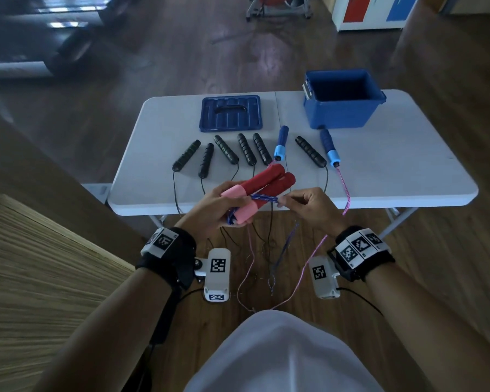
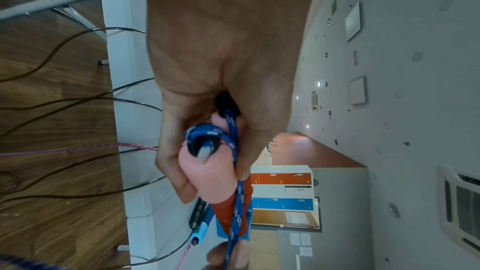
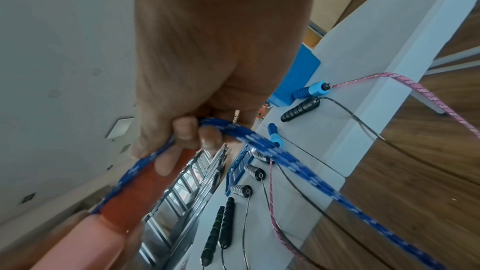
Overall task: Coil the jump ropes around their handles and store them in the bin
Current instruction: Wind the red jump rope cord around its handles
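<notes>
My left hand (image 1: 224, 210) grips two red handles (image 1: 266, 181) with pink ends, held side by side above the table's near edge. A blue braided rope (image 1: 262, 198) runs from the pink ends (image 2: 207, 174) across to my right hand (image 1: 303, 203), which pinches it (image 3: 221, 128) just right of the handles. The rest of the rope (image 1: 283, 250) hangs to the floor. The open blue bin (image 1: 343, 99) stands at the table's far right.
On the white table (image 1: 379, 176) lie several black handles (image 1: 225, 149) and two blue handles (image 1: 330, 148) in a row, their cords and a pink rope (image 1: 344, 188) dangling over the near edge. The bin's blue lid (image 1: 231, 113) lies at the back centre.
</notes>
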